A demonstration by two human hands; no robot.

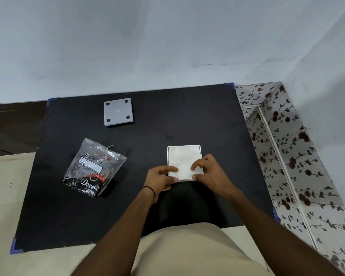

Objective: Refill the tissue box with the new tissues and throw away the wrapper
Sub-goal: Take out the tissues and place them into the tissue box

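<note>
A: Two hands on the stack — left hand point(161, 179) pinching the near-left corner of the tissues point(183, 161), right hand point(208, 172) with fingertips pressed flat on top at the near-right. Neither closed round anything else.

B: I log the stack sitting inside the white tissue box point(184, 146), near-right on the black table point(187, 108); long axis runs near to far.

A: Lid?

B: Grey lid point(118, 111) lies feet-up at the far left, well apart from the box. I judge the left hand nearer to it — a reach far and left.

A: Wrapper?

B: Empty wrapper point(92, 168) lies left of the box, also on the left hand's side, not yet binned.
</note>
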